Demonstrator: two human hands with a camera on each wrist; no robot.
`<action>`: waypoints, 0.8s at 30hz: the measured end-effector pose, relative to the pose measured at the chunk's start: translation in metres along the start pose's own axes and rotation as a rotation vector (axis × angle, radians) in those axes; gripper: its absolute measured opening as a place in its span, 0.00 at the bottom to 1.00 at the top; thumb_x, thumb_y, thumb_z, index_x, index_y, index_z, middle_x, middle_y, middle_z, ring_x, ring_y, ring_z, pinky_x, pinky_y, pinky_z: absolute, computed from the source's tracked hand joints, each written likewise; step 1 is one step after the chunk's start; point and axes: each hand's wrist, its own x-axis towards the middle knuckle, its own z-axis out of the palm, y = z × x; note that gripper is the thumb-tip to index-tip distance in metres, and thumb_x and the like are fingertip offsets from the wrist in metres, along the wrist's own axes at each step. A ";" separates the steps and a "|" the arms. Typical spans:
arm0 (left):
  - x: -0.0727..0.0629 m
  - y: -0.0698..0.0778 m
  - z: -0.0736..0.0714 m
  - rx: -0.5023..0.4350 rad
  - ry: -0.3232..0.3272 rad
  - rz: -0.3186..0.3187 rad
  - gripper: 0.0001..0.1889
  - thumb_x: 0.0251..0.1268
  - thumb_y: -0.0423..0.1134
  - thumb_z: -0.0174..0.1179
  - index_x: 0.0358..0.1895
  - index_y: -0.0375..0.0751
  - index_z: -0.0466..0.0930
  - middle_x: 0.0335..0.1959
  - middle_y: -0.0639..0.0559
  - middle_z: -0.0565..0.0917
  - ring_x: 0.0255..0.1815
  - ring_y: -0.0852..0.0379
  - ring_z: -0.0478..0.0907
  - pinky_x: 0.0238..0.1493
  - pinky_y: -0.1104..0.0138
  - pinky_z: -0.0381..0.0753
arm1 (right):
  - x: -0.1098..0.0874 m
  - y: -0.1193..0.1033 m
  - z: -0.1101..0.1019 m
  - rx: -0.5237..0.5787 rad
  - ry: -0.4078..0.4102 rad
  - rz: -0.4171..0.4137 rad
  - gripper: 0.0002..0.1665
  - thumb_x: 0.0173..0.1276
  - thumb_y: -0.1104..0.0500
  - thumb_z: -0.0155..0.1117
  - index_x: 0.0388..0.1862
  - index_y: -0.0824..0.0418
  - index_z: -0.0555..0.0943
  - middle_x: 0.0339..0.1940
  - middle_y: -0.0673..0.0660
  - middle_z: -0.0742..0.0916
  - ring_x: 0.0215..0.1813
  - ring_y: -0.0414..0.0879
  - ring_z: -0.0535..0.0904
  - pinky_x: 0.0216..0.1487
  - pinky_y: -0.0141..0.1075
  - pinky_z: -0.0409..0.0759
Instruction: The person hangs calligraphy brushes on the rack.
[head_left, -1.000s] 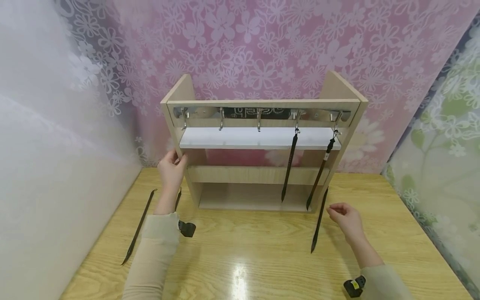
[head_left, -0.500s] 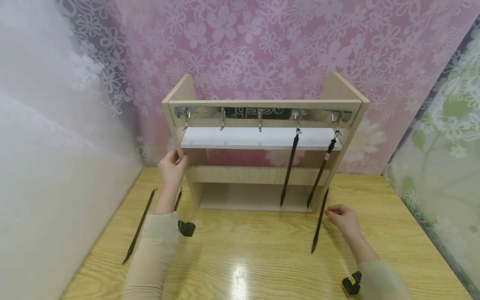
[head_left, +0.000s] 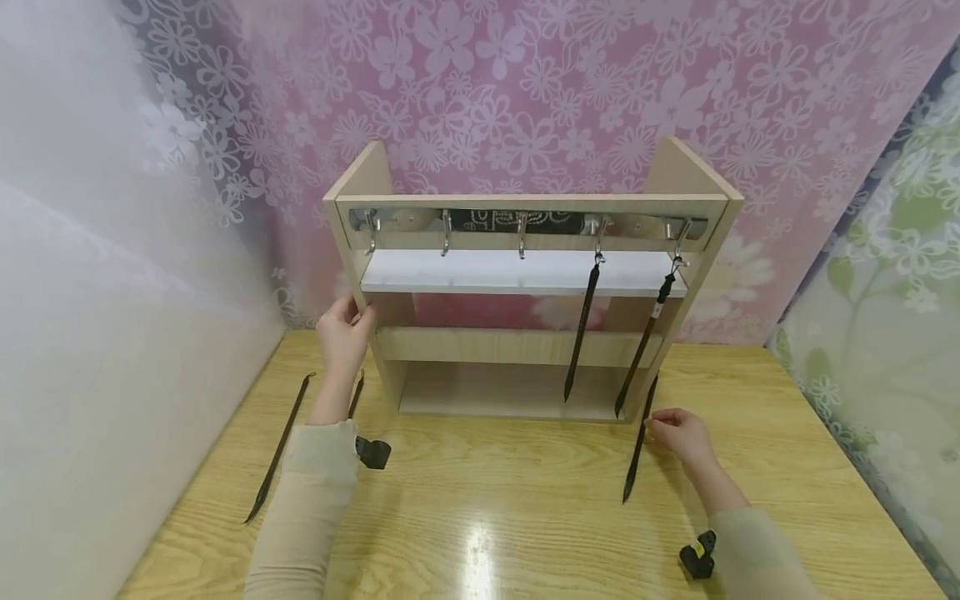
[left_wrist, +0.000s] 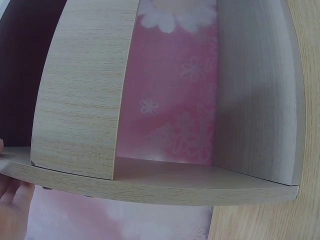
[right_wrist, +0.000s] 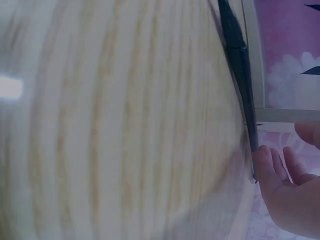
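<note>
My left hand grips the left side panel of a small wooden shelf rack; its fingers show at the panel's edge in the left wrist view. Down at the right, a dark calligraphy brush lies on the table beside the rack, its hanging loop at the far end. My right hand is at this brush, index fingertip right against the handle and thumb apart from it in the right wrist view. Two more calligraphy brushes, one black and one brown-handled, hang from the rack's two right hooks.
Three hooks, including the middle hook, carry no brush. Left of the rack lie a long brush and another brush, partly hidden by my left forearm. A pink flowered backdrop stands behind the table.
My right hand has moved slightly left, up to the brush on the table. My left hand stays on the rack. The black hanging brush sways a little.
</note>
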 end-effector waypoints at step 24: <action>0.000 -0.002 0.001 0.030 0.012 0.038 0.13 0.54 0.29 0.56 0.44 0.28 0.77 0.41 0.37 0.80 0.47 0.49 0.76 0.46 0.65 0.77 | 0.010 0.006 0.003 -0.179 -0.039 0.064 0.30 0.62 0.55 0.55 0.51 0.80 0.66 0.45 0.74 0.76 0.42 0.58 0.76 0.45 0.48 0.75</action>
